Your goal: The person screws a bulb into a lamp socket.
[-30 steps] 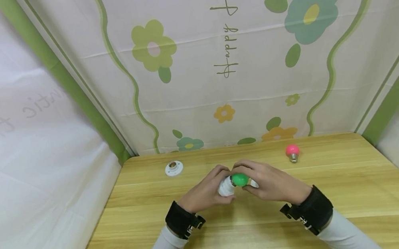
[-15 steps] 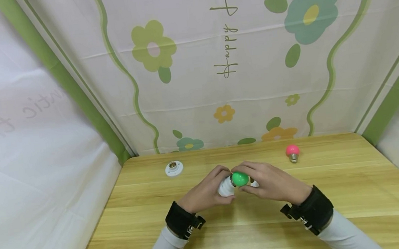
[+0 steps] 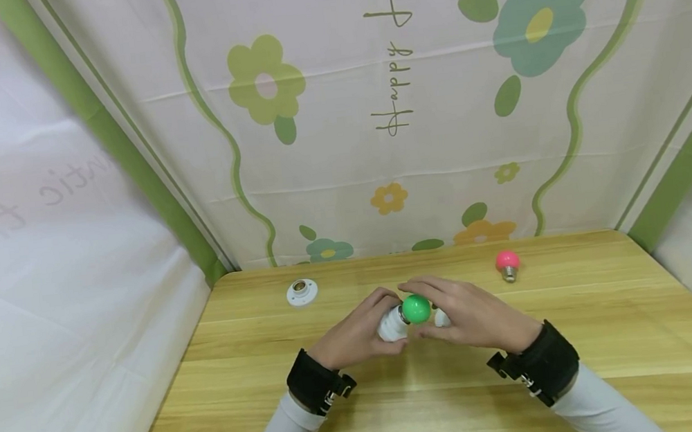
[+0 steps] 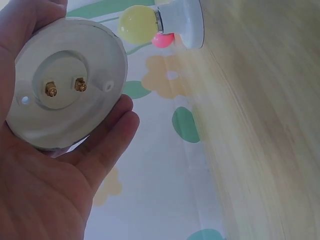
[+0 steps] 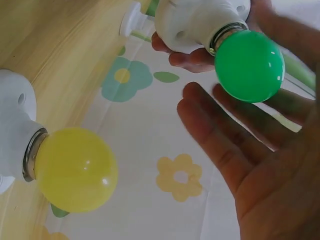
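Observation:
My left hand [image 3: 357, 333] grips a white lamp holder [image 3: 392, 324] by its round base, whose underside with two brass screws faces the left wrist camera. A green bulb [image 3: 416, 309] sits in that holder, tilted to the right, with a little of its metal thread showing in the right wrist view. Around the bulb, my right hand [image 3: 474, 315] has its fingers spread and loosely bent; a gap shows between thumb and bulb. Beyond it stands a yellow bulb [image 5: 77, 170] in a second white holder [image 5: 12, 125], mostly hidden by the right hand in the head view.
On the wooden table [image 3: 414, 404], a white lamp holder without a bulb [image 3: 301, 292] stands at the back left. A loose pink bulb [image 3: 507, 261] lies at the back right. Behind the table hangs a flower-printed curtain [image 3: 339, 140].
The right hand's fingers have loosened and moved apart from the green bulb, so more of it shows. The left hand and its lamp holder have stayed in place.

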Demonstrator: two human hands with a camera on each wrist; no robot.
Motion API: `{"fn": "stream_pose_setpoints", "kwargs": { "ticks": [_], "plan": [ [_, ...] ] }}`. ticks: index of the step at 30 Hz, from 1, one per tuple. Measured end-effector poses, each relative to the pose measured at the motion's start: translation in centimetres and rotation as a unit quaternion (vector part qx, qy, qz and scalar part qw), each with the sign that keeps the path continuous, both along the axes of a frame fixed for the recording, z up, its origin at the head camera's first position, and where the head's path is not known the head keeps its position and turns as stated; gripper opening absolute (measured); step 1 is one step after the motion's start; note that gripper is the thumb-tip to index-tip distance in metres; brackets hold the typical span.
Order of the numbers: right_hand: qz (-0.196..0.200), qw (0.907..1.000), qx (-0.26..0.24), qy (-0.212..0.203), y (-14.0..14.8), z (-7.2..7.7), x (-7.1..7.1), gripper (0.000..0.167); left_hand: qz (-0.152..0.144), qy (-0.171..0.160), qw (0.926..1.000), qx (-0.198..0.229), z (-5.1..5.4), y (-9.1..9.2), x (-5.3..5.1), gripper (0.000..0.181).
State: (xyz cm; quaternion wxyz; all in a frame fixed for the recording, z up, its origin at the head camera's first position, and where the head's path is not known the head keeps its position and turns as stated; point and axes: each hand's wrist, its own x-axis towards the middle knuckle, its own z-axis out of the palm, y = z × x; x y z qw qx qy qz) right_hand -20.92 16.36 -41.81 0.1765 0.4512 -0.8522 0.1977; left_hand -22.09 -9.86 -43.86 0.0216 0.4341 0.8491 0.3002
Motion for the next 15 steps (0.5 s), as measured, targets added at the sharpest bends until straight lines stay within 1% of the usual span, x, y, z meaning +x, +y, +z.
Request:
{"fn": "stream_pose_setpoints", "kwargs": {
  "ticks": [2, 4, 6, 11, 15],
  "plan": [
    [0.006, 1.0, 0.002, 0.001, -0.04, -0.01, -0.07, 0.079, 0.002, -0.001, 1.0, 0.001, 0.01, -0.03, -0.01, 0.048],
    [0.018, 0.9998, 0.0, 0.006, -0.12, 0.0, -0.14, 0.08, 0.003, -0.003, 1.0, 0.003, 0.03, -0.05, 0.01, 0.048],
    [0.031, 0.9994, -0.004, 0.013, -0.16, 0.01, -0.22, 0.076, 0.003, -0.005, 1.0, 0.005, 0.05, -0.07, 0.03, 0.049],
    [0.05, 0.9976, -0.018, 0.044, -0.21, -0.04, -0.42, 0.058, 0.001, -0.017, 0.9998, 0.012, 0.06, -0.12, 0.03, 0.05],
    [0.05, 0.9965, -0.023, 0.063, -0.17, -0.01, -0.47, 0.056, 0.0, -0.018, 0.9998, 0.013, 0.1, -0.16, 0.01, 0.05]
  ]
}}
